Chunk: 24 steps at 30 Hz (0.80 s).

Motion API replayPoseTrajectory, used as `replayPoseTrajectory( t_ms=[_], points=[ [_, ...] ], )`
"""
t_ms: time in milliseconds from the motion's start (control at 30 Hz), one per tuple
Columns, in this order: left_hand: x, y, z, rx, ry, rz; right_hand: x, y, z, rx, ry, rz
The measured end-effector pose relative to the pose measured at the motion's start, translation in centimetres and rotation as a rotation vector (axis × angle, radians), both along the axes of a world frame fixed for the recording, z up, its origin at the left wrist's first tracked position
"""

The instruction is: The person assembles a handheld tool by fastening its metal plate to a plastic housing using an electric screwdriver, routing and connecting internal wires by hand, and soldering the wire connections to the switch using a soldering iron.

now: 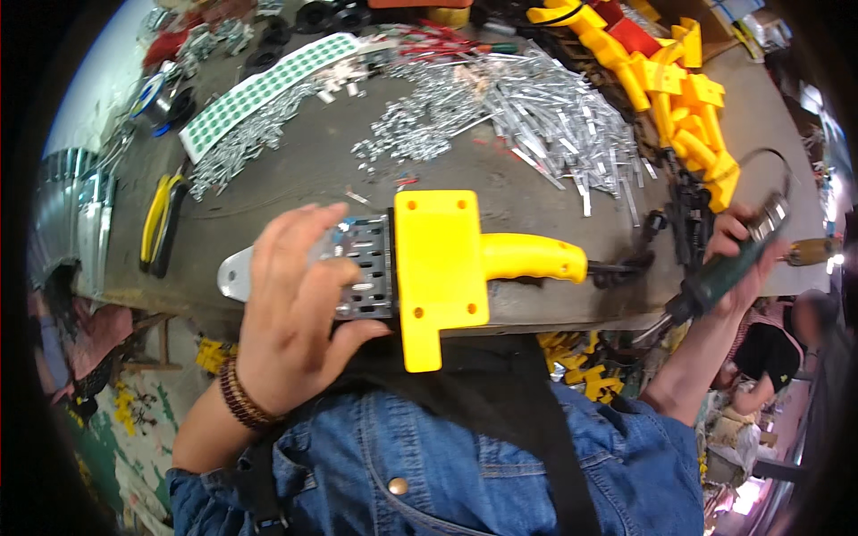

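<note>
A yellow-handled pipe welding iron [442,259] lies across the near edge of the table, its grip pointing right and its flat metal blade [234,275] pointing left. My left hand [299,299] grips it round the perforated metal guard [368,268], thumb on the near side and fingers curled over the top. At the right edge of the table, my right hand [751,268] is closed round a dark green electric screwdriver [715,279]. Its thin bit slants down to the left, apart from the welding iron. The palm side of my right hand is partly hidden by the screwdriver.
Yellow-and-black pliers [163,223] lie at left. Behind are a sheet of green round stickers [268,89], piled metal strips [563,116] and small metal pieces [411,116]. Yellow plastic shells [688,116] and black cords [684,210] lie at right. Another person [773,348] is at far right.
</note>
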State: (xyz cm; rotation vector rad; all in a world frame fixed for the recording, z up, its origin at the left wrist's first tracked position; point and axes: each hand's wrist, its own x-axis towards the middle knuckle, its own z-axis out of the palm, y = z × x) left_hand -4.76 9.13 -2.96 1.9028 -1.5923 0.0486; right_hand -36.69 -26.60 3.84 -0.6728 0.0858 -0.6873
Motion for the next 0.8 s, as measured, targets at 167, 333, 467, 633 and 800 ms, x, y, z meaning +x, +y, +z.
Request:
replayPoseTrajectory(
  t_ms=[167, 333, 467, 633, 800],
  points=[
    [0.8, -1.4, 2.2, 0.131, -0.063, -0.065, -3.2, -11.3, 2.8, -0.829, 1.113, -0.855],
    [2.0, -0.9, 1.4, 0.035, -0.015, -0.097, 2.8, -2.8, -1.5, -2.357, 1.286, -0.024],
    [2.7, 0.0, 4.4, 0.038, 0.02, -0.05, 3.9, -4.0, 0.3, -2.21, 1.221, -0.197],
    [7.4, 3.1, 4.1, 0.109, 0.795, -0.025, 15.9, -1.5, 0.3, -1.709, 0.823, -0.089],
    [8.6, 6.8, -0.2, -0.21, 1.057, 0.235, 31.7, 3.6, -0.5, -1.252, 0.523, 0.088]
  ],
)
